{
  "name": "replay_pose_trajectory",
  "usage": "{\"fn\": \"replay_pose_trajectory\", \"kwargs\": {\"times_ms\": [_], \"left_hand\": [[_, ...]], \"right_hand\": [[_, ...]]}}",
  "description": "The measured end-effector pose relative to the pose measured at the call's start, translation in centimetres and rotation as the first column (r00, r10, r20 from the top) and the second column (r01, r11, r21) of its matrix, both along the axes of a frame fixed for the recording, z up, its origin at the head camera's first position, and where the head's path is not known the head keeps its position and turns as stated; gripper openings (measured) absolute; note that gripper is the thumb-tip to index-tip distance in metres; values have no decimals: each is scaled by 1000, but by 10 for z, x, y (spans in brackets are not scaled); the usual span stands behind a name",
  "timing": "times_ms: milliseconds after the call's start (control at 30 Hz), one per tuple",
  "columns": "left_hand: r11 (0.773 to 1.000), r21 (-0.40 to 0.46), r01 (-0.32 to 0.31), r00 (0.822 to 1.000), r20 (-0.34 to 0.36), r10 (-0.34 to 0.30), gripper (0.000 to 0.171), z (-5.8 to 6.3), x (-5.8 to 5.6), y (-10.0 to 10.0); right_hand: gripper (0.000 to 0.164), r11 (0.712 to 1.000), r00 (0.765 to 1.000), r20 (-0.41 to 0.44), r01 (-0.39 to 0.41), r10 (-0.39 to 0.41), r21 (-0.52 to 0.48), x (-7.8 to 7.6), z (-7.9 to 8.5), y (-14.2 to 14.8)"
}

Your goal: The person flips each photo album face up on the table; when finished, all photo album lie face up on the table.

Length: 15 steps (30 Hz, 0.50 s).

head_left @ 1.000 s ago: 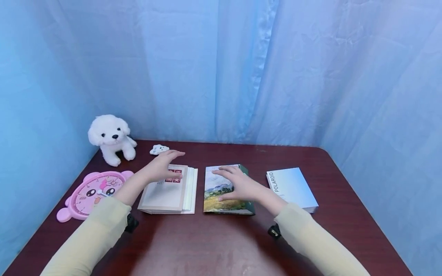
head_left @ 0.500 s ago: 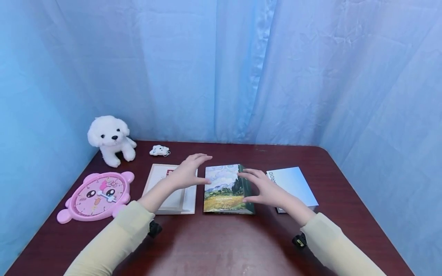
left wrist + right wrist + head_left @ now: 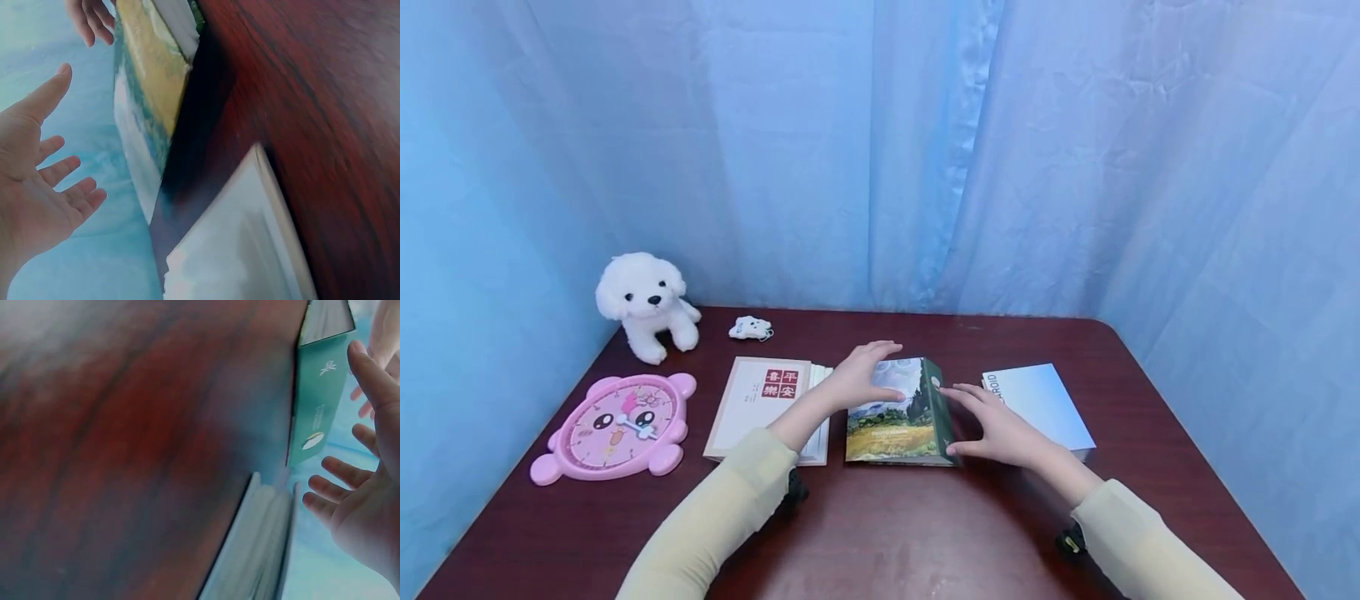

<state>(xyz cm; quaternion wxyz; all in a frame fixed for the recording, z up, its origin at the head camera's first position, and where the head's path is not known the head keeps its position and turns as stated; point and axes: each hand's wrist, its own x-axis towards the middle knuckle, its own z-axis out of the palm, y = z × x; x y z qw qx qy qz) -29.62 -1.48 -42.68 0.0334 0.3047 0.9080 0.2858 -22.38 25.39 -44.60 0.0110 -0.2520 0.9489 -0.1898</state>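
Note:
In the middle of the table lies a photo album (image 3: 891,425) with a painted landscape cover and a green spine (image 3: 319,400). My left hand (image 3: 857,379) hovers over the album's upper left part, fingers extended, thumb apart, holding nothing. By the spine side is my right hand (image 3: 996,425), its fingertips right at the green edge in the head view and its palm facing the album. In the left wrist view the left hand (image 3: 40,169) is spread above the table. Left of the album sits a cream book (image 3: 752,417) with red square characters.
A pale blue Polaroid album (image 3: 1048,408) lies to the right, partly behind the right hand. At left are a pink clock (image 3: 617,429), a white plush dog (image 3: 646,300) and a small white figure (image 3: 750,327). Blue curtains (image 3: 790,150) surround the dark red table (image 3: 880,525).
The left hand has moved right from over the cream book to the landscape album. My right hand has shifted right, from over that album's cover to its spine side. The books stay put.

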Motion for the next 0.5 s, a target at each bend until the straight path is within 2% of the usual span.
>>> {"fn": "replay_pose_trajectory", "kwargs": {"times_ms": [300,500], "left_hand": [[998,-62,-8,999,52,12,81,-10,-12,18],[997,-80,-9,995,94,16,76,-11,-20,22]], "right_hand": [[89,999,998,56,-1,-1,33,2,-12,5],[92,998,996,74,-43,40,42,2,-13,4]]}}
